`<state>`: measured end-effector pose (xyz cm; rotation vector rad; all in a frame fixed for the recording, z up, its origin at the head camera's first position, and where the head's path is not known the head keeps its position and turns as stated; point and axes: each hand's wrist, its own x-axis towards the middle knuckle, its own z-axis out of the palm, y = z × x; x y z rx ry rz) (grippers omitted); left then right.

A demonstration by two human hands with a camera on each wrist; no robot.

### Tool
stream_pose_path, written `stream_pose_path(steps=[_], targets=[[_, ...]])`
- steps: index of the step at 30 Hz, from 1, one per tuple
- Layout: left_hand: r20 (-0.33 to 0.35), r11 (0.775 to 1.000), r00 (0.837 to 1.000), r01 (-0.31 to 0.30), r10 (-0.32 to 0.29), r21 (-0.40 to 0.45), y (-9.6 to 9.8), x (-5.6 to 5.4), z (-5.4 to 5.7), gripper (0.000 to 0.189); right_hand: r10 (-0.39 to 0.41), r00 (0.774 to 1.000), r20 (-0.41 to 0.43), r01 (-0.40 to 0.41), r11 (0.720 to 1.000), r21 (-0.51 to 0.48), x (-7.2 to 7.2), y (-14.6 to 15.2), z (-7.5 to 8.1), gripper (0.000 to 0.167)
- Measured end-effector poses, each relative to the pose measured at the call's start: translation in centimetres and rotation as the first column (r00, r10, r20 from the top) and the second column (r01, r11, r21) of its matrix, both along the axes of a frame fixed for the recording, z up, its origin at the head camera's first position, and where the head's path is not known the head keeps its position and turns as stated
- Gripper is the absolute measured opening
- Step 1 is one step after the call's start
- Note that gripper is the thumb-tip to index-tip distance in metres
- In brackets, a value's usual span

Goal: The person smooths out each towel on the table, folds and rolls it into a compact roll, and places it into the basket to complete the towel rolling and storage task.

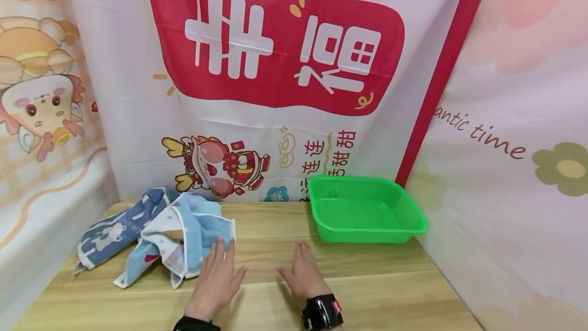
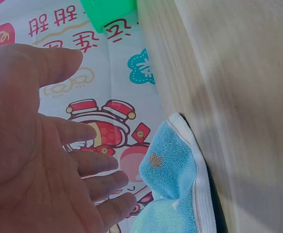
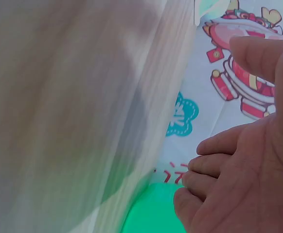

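My left hand [image 1: 216, 281] has its fingers straight and holds nothing; it is nearest to a crumpled light-blue towel [image 1: 205, 234] with white edging. That towel's corner, with a small brown star, shows beside the fingers in the left wrist view. A darker blue towel [image 1: 121, 231] with a white bear lies bunched behind it, partly covered. To the right, my right hand [image 1: 304, 275] is over the wooden table with relaxed fingers, thumb apart, nothing in its grasp. A green plastic basket [image 1: 367, 236] stands beyond the right hand, and a part of it shows in the right wrist view.
The wooden table [image 1: 271, 223] meets a white printed cloth [image 1: 133, 116] that hangs at the back. Patterned cloths hang at the left [image 1: 46, 178] and right [image 1: 496, 208] sides of the table.
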<state>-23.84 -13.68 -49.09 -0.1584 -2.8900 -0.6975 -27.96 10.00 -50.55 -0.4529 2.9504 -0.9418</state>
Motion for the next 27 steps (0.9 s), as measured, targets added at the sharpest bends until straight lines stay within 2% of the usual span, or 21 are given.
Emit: stream_pose_path(steps=[4,8,13,16,19,23,27], targets=[[-0.017,1.0,1.0,0.0,0.0,-0.017,-0.6,0.0,0.2,0.072,0.02,1.0,-0.007,-0.02,1.0,0.021,-0.8,-1.7,0.1,0.089],[-0.068,0.999,0.998,-0.012,0.009,-0.038,-1.6,0.2,0.6,0.062,0.054,0.998,-0.022,-0.053,0.998,0.041,-1.7,-4.0,0.4,0.088],[-0.142,0.998,0.99,-0.026,0.018,-0.054,-2.8,0.7,0.8,0.057,0.132,0.989,-0.061,-0.13,0.991,0.036,-3.2,-7.6,0.2,0.084],[-0.167,0.998,0.986,-0.037,0.027,-0.057,-3.6,1.0,0.8,0.057,0.19,0.975,-0.116,-0.185,0.981,0.051,-4.0,-10.0,0.2,0.077],[-0.182,0.996,0.983,-0.049,0.036,-0.07,-4.3,1.4,0.7,0.056,0.241,0.951,-0.194,-0.235,0.971,0.054,-4.4,-12.2,0.2,0.066],[-0.174,0.995,0.984,-0.063,0.048,-0.079,-5.3,1.9,0.4,0.053,0.283,0.924,-0.258,-0.28,0.959,0.049,-4.3,-14.8,0.2,0.051],[-0.151,0.996,0.987,-0.067,0.057,-0.057,-6.0,2.2,0.0,0.053,0.299,0.908,-0.295,-0.276,0.954,0.118,-3.8,-16.9,0.1,0.034]])
